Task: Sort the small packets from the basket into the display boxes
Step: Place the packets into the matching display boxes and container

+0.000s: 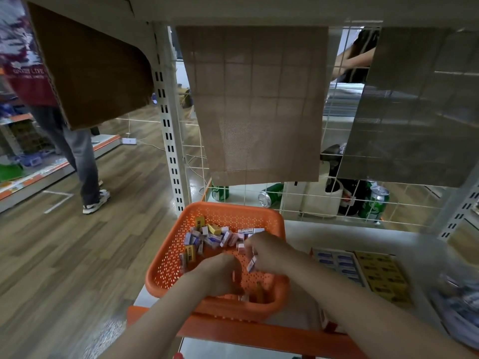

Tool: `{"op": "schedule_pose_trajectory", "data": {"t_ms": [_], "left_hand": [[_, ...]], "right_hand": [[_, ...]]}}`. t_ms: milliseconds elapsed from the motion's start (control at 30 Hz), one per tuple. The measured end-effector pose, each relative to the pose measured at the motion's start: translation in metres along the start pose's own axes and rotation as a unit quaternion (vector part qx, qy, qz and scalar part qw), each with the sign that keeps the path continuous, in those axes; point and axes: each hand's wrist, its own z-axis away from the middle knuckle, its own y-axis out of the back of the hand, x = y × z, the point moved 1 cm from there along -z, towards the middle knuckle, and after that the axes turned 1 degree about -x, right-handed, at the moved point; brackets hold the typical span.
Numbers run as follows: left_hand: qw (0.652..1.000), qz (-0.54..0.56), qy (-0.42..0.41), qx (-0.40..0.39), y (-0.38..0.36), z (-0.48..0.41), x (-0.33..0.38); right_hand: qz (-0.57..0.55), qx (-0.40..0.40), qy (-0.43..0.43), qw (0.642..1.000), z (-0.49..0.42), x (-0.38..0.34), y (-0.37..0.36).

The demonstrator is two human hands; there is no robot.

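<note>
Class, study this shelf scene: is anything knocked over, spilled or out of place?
Yes: behind the wire grid, beyond the orange basket, one green can lies on its side, while the other cans stand upright.

Red shirt (29, 84) reads "SPORT LIFE"
</note>
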Motion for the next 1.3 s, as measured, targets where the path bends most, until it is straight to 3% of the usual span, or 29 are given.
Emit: {"op": "schedule_pose_trajectory", "data": {"t_ms": [100, 233, 367, 500, 700, 833, 1067, 1300], "left_hand": [[0.997, -0.024, 0.044, -0.052, -0.009, -0.010, 0.011], [0.994, -0.010, 0.093, -0.063, -0.016, -0.018, 0.018], [0.994, -0.007, 0.098, -0.047, -0.023, -0.019, 0.016], [0.995, 0.006, 0.095, -0.003, -0.023, -0.018, 0.010], [0.993, 0.029, 0.068, 0.095, -0.002, -0.010, 0.010], [0.993, 0.028, 0.030, 0.111, 0.010, -0.001, 0.015], [0.992, 0.012, 0.008, 0.122, 0.016, 0.007, 0.030], [0.990, -0.006, -0.007, 0.142, 0.026, 0.013, 0.045]], "right_hand": [[-0.110, 0.056, 0.011, 0.992, -0.002, 0.006, 0.005], [-0.227, 0.126, 0.019, 0.965, -0.005, 0.011, 0.011], [-0.395, 0.113, -0.009, 0.912, -0.002, 0.012, 0.014], [-0.335, 0.188, -0.029, 0.923, -0.001, 0.015, 0.014], [-0.302, 0.146, -0.062, 0.940, 0.002, 0.022, 0.009], [-0.286, 0.119, -0.046, 0.950, 0.006, 0.029, 0.011], [-0.357, 0.109, -0.040, 0.927, 0.024, 0.035, 0.014], [-0.242, 0.180, 0.025, 0.953, 0.042, 0.044, 0.022]]}}
